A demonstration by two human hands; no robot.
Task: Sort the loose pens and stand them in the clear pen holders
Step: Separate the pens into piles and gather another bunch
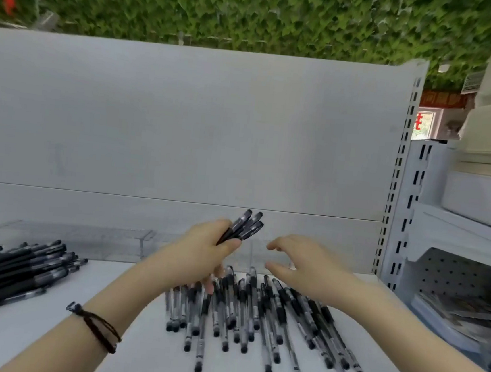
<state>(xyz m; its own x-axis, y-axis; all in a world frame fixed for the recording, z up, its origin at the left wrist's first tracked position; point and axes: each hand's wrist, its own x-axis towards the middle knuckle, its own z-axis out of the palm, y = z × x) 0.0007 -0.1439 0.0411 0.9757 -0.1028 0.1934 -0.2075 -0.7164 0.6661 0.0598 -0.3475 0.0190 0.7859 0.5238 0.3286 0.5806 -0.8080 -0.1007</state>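
- The heap of loose pens [255, 315] on the white shelf [27, 350] is our landmark. It lies fanned out with the capped ends toward us, the barrels clear with dark grips, many crossing one another.
- Just behind the heap and above it, our left hand [202, 250] grips a small bundle of pens [246, 225]. The fingers are curled round the barrels, and the dark ends stick up and away from us.
- Our right hand [305, 263] hovers over the far right part of the heap, fingers spread and loosely bent, holding nothing.
- Well to the left of the heap lies a second pile of black pens [14, 271], darker and all pointing much the same way, so we judge some sorting is done.
- Behind the heap, along the back panel, stand the clear pen holders [77, 237]. They are faint and blurred, and we make out no pens standing in them.
- We judge the task is in its early part: gathering is under way, but nearly all of the heap is left to pick up, and nothing is stood upright yet.
- The pens look slim, smooth and light. A bundle of them could slip or splay unless it is gripped evenly.
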